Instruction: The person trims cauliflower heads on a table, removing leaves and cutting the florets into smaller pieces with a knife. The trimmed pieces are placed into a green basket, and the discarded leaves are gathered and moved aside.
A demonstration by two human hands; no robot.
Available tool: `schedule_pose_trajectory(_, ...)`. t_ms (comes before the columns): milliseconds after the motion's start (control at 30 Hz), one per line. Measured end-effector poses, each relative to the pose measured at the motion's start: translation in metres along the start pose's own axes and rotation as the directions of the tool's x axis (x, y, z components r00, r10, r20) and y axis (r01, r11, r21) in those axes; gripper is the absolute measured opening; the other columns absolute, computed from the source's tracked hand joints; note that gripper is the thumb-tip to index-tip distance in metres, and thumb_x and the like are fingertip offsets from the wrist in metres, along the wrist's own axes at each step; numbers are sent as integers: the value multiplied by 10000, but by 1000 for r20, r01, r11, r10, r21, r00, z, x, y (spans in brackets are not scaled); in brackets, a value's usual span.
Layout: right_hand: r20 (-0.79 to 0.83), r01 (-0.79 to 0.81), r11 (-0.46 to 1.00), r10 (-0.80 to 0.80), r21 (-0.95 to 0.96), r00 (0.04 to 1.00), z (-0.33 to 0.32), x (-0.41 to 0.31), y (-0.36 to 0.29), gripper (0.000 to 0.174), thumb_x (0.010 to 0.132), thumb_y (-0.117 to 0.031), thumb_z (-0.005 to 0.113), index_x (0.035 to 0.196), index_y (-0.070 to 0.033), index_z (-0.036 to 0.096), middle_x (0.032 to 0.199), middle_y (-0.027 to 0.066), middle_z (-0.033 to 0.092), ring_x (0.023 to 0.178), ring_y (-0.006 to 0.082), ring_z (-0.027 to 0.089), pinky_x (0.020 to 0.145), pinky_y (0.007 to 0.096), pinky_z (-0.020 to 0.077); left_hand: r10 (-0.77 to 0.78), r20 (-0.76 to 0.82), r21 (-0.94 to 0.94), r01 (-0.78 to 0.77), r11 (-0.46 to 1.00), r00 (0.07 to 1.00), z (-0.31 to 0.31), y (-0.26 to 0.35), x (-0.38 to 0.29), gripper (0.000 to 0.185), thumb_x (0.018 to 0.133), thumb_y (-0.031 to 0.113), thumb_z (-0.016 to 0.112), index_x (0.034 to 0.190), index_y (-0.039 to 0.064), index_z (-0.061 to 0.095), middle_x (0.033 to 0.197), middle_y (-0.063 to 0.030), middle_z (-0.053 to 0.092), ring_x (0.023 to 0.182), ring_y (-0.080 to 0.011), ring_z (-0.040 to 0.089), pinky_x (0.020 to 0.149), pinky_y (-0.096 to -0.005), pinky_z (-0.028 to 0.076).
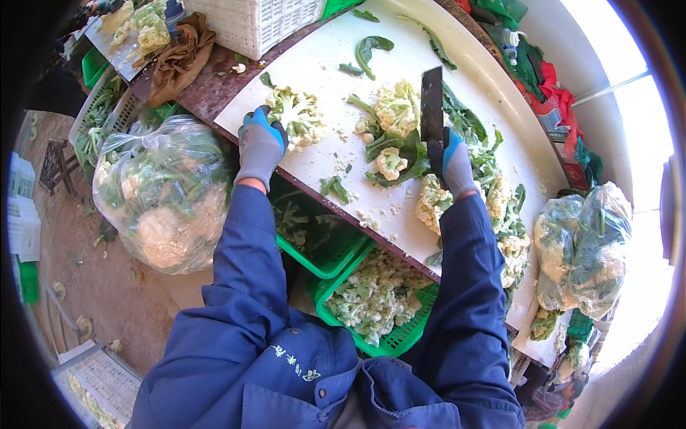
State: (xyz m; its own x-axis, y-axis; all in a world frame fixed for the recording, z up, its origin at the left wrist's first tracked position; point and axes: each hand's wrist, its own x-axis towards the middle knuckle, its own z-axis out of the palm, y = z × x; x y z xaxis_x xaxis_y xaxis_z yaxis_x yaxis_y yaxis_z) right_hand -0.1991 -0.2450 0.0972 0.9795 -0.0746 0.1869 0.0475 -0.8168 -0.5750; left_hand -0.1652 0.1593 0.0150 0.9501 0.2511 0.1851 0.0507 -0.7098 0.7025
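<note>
My left hand [262,143], in a grey and blue work glove, grips the near left side of a trimmed cauliflower piece [297,115] on the white tabletop [316,166]. My gloved right hand [454,161] is shut on the handle of a cleaver [432,104], its broad dark blade pointing away from me and flecked with bits. Between the hands lie a cauliflower head [397,107], green leaves [412,155] and a small floret [390,163]. Another cauliflower piece [432,201] rests just below my right wrist. Crumbs are scattered over the white surface.
Below the table edge stand a green crate of florets [396,343] and a second green crate [321,268]. A clear plastic bag of cauliflower [161,198] is at left; more bags [581,252] lie right. A white crate [252,24] and brown cloth [182,56] are at the back.
</note>
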Motion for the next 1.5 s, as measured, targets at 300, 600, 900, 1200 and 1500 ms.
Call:
schedule_pose_trajectory(300,268,290,954,-259,-81,928,31,-44,-154,149,953,-165,670,1027,-40,637,822,275,691,783,490,701,658,539,546,14,2,-178,-13,984,1000,4,28,-12,415,924,98,724,1334,52,681,1305,-215,689,1204,-402,661,1050,-480,530)
schedule_pose_trajectory(600,490,310,914,-151,-261,858,76,-7,-155,309,948,-247,631,1092,16,708,956,316,738,950,485,739,871,532,591,139,-96,-172,-154,973,986,10,28,-14,350,935,70,676,1279,17,710,1225,-223,753,1147,-403,720,1017,-452,561)
schedule_pose_trajectory(900,616,166,952,29,-257,787,116,22,-200,270,911,-190,668,952,42,800,906,267,775,843,367,793,760,476,604,-67,-76,-390,32,920,995,21,-1,-7,358,927,0,610,1265,-21,726,1155,-230,787,1090,-368,760,949,-406,578)
schedule_pose_trajectory(1200,295,-103,992,122,-76,948,167,-17,-130,302,878,-172,670,1112,-5,764,1026,303,753,1007,457,742,875,491,586,-49,-48,-300,33,953,998,36,-4,-5,356,993,7,553,1318,-55,684,1146,-223,772,1056,-300,744,939,-390,571)
schedule_pose_trajectory(1500,78,-179,589,193,788,978,90,-102,-126,355,959,-221,769,1246,-24,696,988,72,744,851,126,656,774,337,553,-52,-10,-497,40,867,999,79,-46,24,476,954,9,577,1424,-60,598,1148,-148,732,980,-218,673,894,-338,550)
